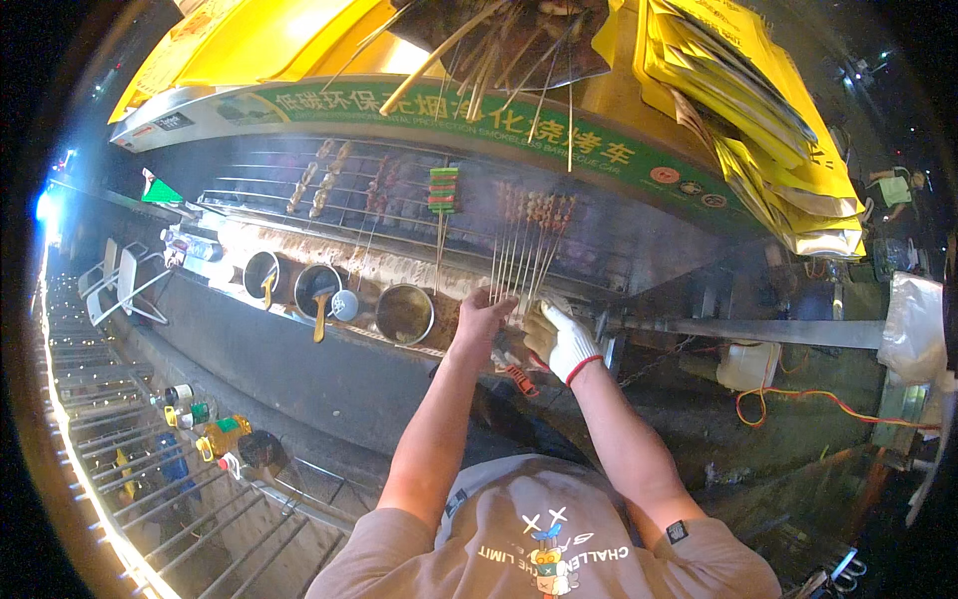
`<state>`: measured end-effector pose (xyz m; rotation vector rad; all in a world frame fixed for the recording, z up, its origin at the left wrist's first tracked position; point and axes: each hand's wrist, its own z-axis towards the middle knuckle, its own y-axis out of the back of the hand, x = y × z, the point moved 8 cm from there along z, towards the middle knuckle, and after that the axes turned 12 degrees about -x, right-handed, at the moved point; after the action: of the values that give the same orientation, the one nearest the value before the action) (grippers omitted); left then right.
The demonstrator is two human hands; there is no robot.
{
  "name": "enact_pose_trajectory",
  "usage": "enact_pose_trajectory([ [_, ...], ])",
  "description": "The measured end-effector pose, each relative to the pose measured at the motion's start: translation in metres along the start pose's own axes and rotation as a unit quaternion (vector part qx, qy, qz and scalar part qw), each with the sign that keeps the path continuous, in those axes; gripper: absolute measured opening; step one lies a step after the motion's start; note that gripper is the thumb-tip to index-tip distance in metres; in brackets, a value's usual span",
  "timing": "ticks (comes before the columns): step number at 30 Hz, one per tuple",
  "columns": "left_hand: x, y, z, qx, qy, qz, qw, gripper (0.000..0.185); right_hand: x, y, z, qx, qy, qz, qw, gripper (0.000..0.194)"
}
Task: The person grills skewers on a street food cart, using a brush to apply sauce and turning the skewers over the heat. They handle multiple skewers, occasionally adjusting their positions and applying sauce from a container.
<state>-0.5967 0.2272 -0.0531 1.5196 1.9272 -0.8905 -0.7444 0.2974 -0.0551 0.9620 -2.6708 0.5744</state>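
Observation:
My bare left hand [483, 314] grips the lower ends of several thin sticks on the left side of a fan of meat skewers [535, 213]. A white knit glove with a red cuff and a tan palm covers my right hand [561, 341], which closes around the stick ends at the fan's right side; its exact finger contact is partly hidden. The skewers' meat ends lie over the charcoal grill [262, 168]. Left of them, green and red vegetable skewers [444, 189] rest on the grate, then dark red meat skewers [382, 183] and pale skewers [329, 180].
Along the grill's near ledge stand a metal pot [405, 314], two more pots with brushes [320, 318], and a shaker [344, 305]. Above hang yellow packaging bags [756, 127] and a bunch of bare sticks [479, 60]. Oil bottles [223, 436] stand low left; a cable [831, 404] runs at right.

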Motion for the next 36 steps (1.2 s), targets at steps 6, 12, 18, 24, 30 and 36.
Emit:
enact_pose_trajectory([
  [6, -0.011, 0.002, -0.013, -0.026, -0.016, 0.027, 0.999, 0.048, 0.005, 0.004, -0.002, -0.021, -0.002, -0.004, 1.000, 0.024],
  [12, 0.005, 0.045, -0.066, -0.032, 0.008, 0.040, 0.999, 0.061, 0.014, 0.023, -0.022, -0.055, 0.040, -0.057, 0.996, 0.024],
  [18, 0.030, 0.161, -0.135, -0.137, -0.019, 0.262, 0.955, 0.028, 0.006, 0.075, -0.041, -0.047, 0.124, -0.127, 0.983, 0.025],
  [24, 0.097, 0.300, -0.166, -0.280, 0.041, 0.190, 0.940, 0.029, -0.024, 0.099, -0.067, -0.087, 0.140, -0.307, 0.937, 0.025],
  [30, 0.093, 0.389, -0.157, -0.330, 0.129, 0.136, 0.925, 0.038, -0.065, 0.058, -0.079, -0.062, 0.149, -0.445, 0.881, 0.030],
  [36, 0.125, 0.519, -0.122, -0.401, 0.099, 0.104, 0.905, 0.018, -0.138, -0.025, -0.070, -0.053, 0.124, -0.486, 0.863, 0.031],
])
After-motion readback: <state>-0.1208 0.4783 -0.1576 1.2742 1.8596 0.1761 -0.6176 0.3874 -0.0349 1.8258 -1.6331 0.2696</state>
